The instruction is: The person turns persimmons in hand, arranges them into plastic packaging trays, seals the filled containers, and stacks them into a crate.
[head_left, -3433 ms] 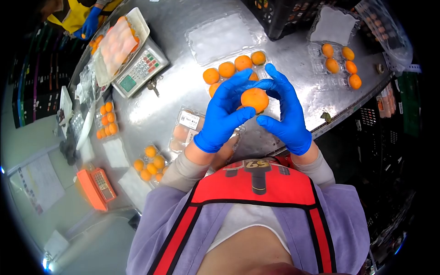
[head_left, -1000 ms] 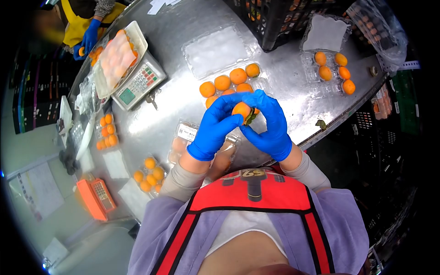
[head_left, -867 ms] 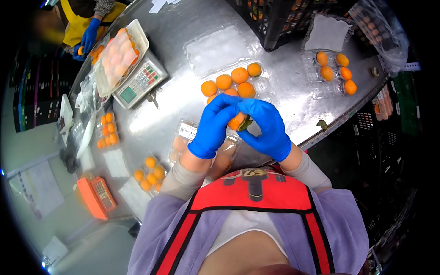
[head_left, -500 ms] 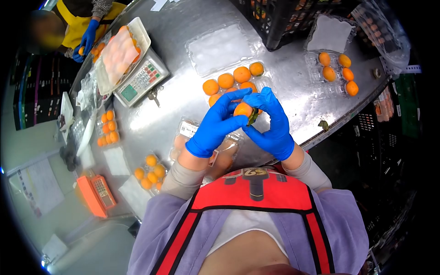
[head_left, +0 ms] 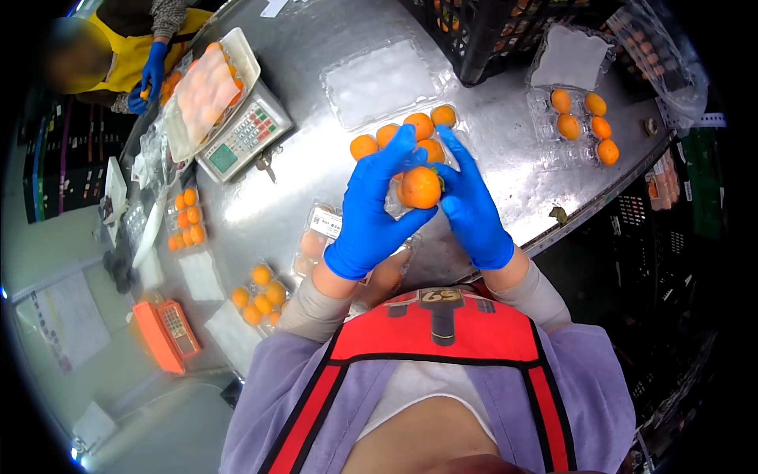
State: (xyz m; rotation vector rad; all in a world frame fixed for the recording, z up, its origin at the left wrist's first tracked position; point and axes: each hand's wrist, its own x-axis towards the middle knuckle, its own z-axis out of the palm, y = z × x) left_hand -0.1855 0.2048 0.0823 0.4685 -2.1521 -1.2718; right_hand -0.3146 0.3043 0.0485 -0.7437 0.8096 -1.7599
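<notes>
Between my hands is a round orange persimmon (head_left: 421, 188) with a bit of green at its right side. My left hand (head_left: 377, 209) curves around it from the left, thumb beneath and fingers above. From the right, the fingertips of my right hand (head_left: 476, 215) press against the green side, with one finger stretched upward. Just beyond them lies an open clear plastic tray (head_left: 459, 142) with several persimmons in it, partly covered by my hands. Its lid, lined with a white pad (head_left: 383, 83), is folded back. A labelled pack (head_left: 322, 225) sits under my left wrist.
A scale (head_left: 245, 130) carries a padded pack at the upper left. A black crate (head_left: 482, 39) stands at the back. Another part-filled tray (head_left: 545, 150) is on the right. An orange calculator (head_left: 166, 336) lies lower left. A co-worker's blue-gloved hand (head_left: 153, 67) holds fruit.
The persimmon has been turned, so its smooth orange side faces me instead of its leafy green top. My right fingers have shifted and opened wider. The co-worker's hands have moved slightly.
</notes>
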